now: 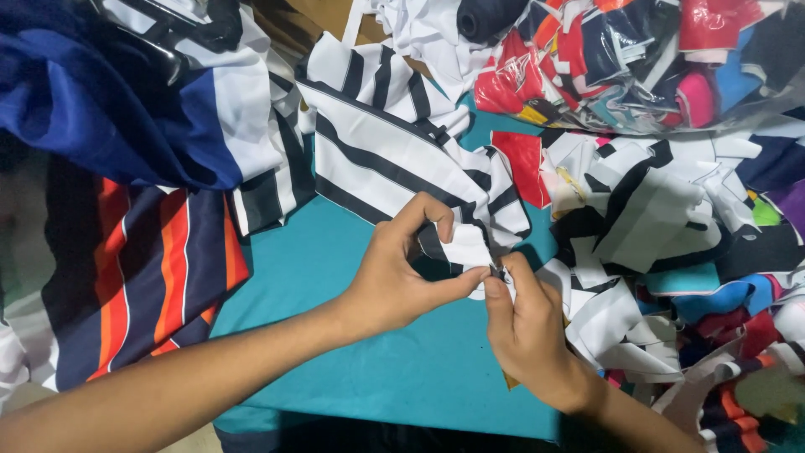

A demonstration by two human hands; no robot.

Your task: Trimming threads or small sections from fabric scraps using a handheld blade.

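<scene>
Pinching is done by both hands at one small spot: the left hand (pixel 394 273) has thumb and forefinger pressed together on a folded edge of the black-and-white striped fabric piece (pixel 394 138), and the right hand (pixel 524 323) has its grip closed on the same edge just beside it, with what looks like a small dark tool between the fingertips, too small to be made out. The fabric is spread from the hands up across the teal-covered bench (pixel 352 352). For this step to be done well, the edge is judged best kept taut between the two pinches, with the fingertips close together. A clear plastic bag (pixel 662 63) stuffed with red, blue and pink offcuts is seen at the upper right; no label can be read on it. A heap of cut scraps (pixel 671 252) is piled to the right.
</scene>
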